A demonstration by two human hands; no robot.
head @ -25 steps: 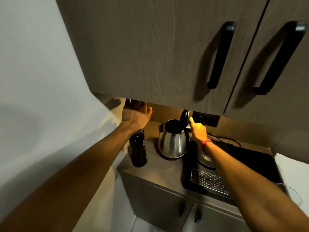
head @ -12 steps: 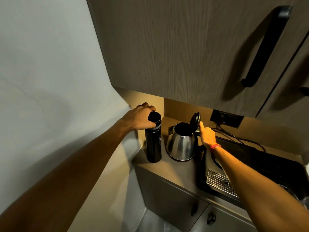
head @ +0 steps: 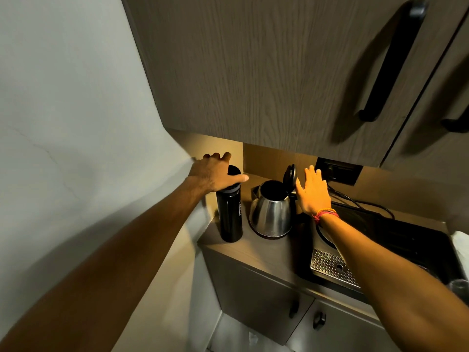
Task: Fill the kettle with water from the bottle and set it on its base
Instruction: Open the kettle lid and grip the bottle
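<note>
A tall black bottle [head: 230, 214] stands upright on the counter [head: 269, 252] by the left wall. My left hand [head: 215, 174] rests over its top, palm on the cap, fingers spread. Right of it stands a steel kettle [head: 272, 212] with its black lid [head: 290, 175] flipped up and its mouth open. My right hand [head: 313, 193] hovers open just right of the lid, fingers apart, holding nothing. A round base [head: 326, 236] lies on the black tray, mostly hidden by my right forearm.
A black tray [head: 406, 247] with a perforated metal grate [head: 332, 266] fills the counter's right side. A wall socket [head: 338, 171] and cords sit behind it. Upper cabinets with black handles [head: 392, 62] hang low overhead. Lower cabinet doors are below the counter edge.
My right hand has let go of the kettle lid and opened, drifting right. My left hand has settled onto the bottle's top. The view has shifted closer.
</note>
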